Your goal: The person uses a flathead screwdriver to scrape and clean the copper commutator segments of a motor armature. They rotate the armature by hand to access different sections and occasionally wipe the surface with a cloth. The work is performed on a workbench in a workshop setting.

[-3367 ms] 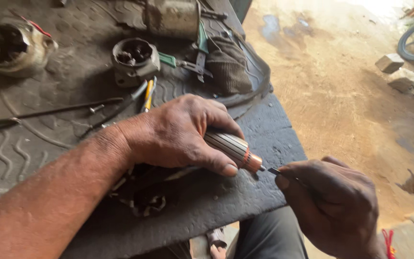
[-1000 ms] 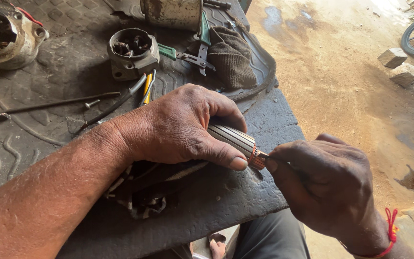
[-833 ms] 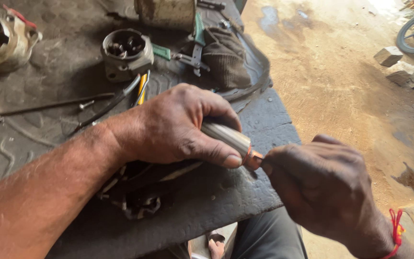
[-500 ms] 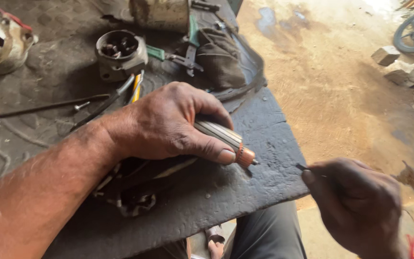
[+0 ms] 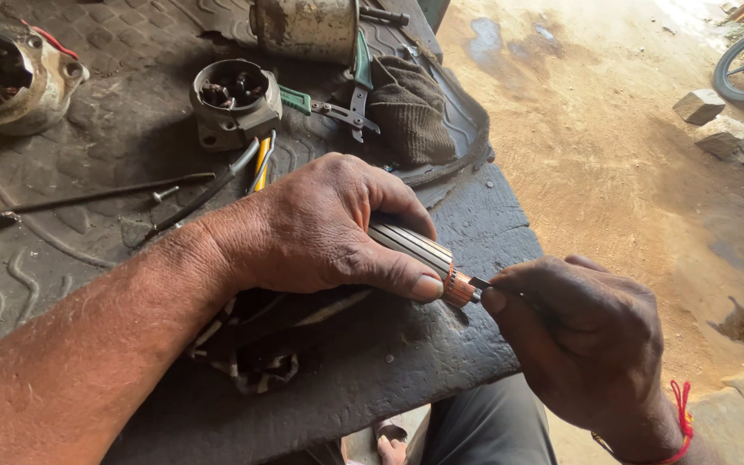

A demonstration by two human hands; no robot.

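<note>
Motor armature (image 5: 415, 245): rigid, likely heavy, clenched in left hand (image 5: 329, 228).
Right hand (image 5: 587, 340) fingers pinching thin tool at armature's copper end; best gripped around ribbed core.

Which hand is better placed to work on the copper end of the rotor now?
Right. The right hand already has its thin tool at the rotor's copper end, while the left hand grips the rotor body.

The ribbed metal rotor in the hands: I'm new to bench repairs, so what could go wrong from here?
The right hand works a thin tool tip against the copper end of the ribbed rotor, close to the left hand thumb; a slip could jab it. The tip might also score the copper. The work sits near the rubber mat edge, so a dropped part could fall to the dirt floor.
</note>
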